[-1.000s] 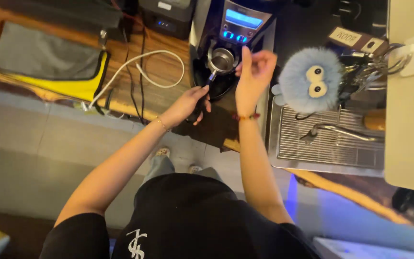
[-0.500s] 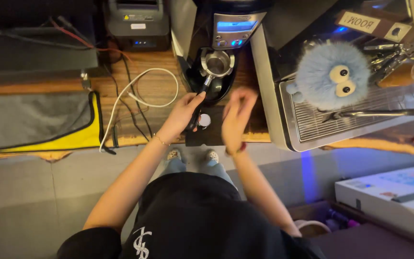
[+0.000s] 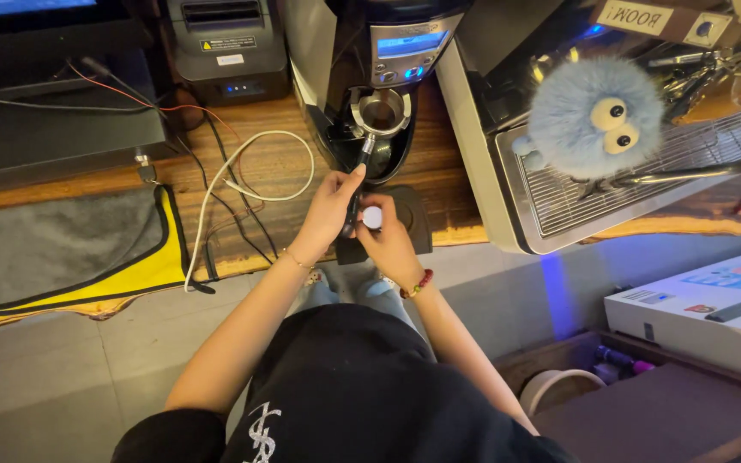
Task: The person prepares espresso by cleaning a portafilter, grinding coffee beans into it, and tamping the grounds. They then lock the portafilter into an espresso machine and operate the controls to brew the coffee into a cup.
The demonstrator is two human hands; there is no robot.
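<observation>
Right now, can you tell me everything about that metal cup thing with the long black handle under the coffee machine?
The portafilter is a round, shiny metal basket on a long black handle. The basket sits in the fork under the grinder, open side up, with brown coffee grounds inside. The handle slants down toward the person. The left hand grips the handle; the right hand is at its lower end, beside a small white round thing that I cannot identify.

Blue-lit rectangular screen is set in the grinder front, top centre. White label is stuck on the black printer, top left. Brown sign is seen top right. White flat box is placed lower right, blue print on lid.
</observation>
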